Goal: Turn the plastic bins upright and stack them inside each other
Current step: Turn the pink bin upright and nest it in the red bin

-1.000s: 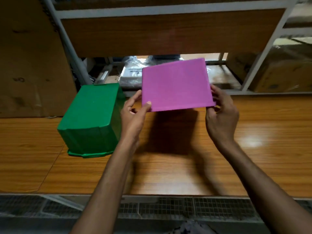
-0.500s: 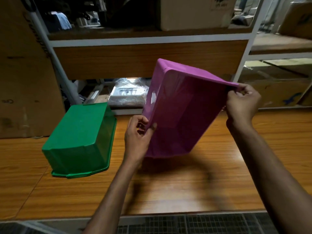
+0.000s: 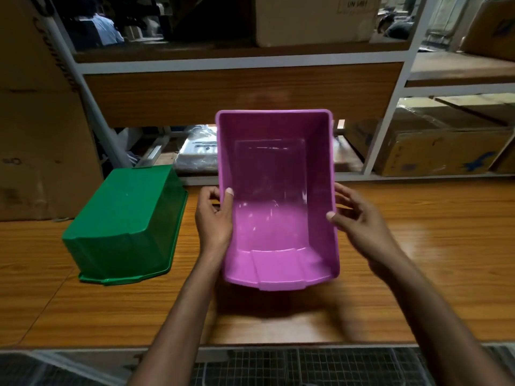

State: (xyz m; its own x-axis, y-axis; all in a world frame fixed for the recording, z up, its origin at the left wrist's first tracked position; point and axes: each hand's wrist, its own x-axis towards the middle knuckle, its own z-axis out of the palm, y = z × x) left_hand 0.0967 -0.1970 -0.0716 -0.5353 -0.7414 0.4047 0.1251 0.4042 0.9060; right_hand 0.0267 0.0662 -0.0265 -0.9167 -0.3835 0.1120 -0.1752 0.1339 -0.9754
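A purple plastic bin is held above the wooden table, its open side facing up toward me so the empty inside shows. My left hand grips its left rim, thumb inside the wall. On the right rim rests my right hand, thumb hooked over the edge. A green plastic bin lies upside down on the table to the left, its base up, apart from both hands.
The wooden table runs left to right, with a metal grid along its near edge. Behind stands a white metal shelf frame holding cardboard boxes and a plastic-wrapped packet. A large carton fills the far left.
The purple bin has been rotated from base-toward-me, through a tilt, to open side up. Both hands shifted along its rim. The green bin has not moved.
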